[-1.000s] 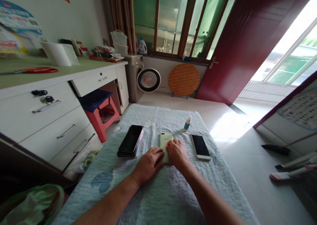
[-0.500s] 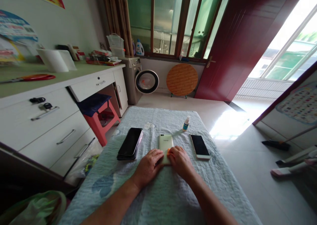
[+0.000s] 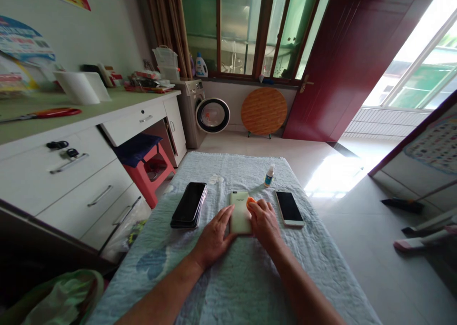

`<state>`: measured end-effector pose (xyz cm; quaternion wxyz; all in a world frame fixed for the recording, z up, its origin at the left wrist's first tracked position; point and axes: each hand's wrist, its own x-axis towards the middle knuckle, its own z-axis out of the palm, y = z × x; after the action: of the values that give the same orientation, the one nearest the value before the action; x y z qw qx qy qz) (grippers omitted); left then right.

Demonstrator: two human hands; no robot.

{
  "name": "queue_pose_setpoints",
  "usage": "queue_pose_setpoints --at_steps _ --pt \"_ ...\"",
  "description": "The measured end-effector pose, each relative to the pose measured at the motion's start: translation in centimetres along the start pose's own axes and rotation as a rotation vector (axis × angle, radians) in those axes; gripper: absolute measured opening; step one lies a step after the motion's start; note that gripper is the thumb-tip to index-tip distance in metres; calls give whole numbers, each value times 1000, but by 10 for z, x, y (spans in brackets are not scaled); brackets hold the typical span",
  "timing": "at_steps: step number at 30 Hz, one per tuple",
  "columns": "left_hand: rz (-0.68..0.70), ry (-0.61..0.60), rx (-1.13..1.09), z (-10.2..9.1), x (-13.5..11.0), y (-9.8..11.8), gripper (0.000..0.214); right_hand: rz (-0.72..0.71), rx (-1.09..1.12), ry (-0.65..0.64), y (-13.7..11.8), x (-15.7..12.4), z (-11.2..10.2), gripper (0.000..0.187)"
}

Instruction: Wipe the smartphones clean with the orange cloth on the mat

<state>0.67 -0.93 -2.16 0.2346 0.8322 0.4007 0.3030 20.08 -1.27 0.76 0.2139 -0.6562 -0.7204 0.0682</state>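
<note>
So the pale gold honor phone [image 3: 240,222] lies back-up, midway between the left and right edges of the cloth-covered table [image 3: 228,282]. The right hand [image 3: 264,220] is pinching an orange pad [image 3: 250,202], which has slid off the phone's back to its right edge, so I'd guess that side's being wiped now. The left hand [image 3: 214,237] has opened loosely against the opposite edge. Most of the pad's hidden; can't count the phone stack [image 3: 190,204].

A pale blue quilted cloth [image 3: 228,277] is spread flat. On it are laid a stack of phones [image 3: 189,203], a pale phone [image 3: 240,219], back up, and a white-edged phone [image 3: 289,209], screen up; beyond and between these two, a small bottle [image 3: 269,177] is stood.
</note>
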Motion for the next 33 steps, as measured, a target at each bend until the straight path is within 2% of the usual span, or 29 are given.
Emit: queue_pose_setpoints --at_steps 6,13,20,25,33 --pt "0 -10 1 0 0 0 70 -102 14 -106 -10 2 6 26" --pt "1 10 16 -1 -2 -1 77 -230 152 -216 -13 -10 -8 25" --pt "-29 85 93 -3 2 -2 52 -289 230 -379 -9 -21 -23 27" --pt "-40 137 157 -1 4 -2 35 -211 202 -417 4 -19 -28 26" --pt "-33 142 190 1 5 0 29 -76 265 -333 27 -10 -36 23"
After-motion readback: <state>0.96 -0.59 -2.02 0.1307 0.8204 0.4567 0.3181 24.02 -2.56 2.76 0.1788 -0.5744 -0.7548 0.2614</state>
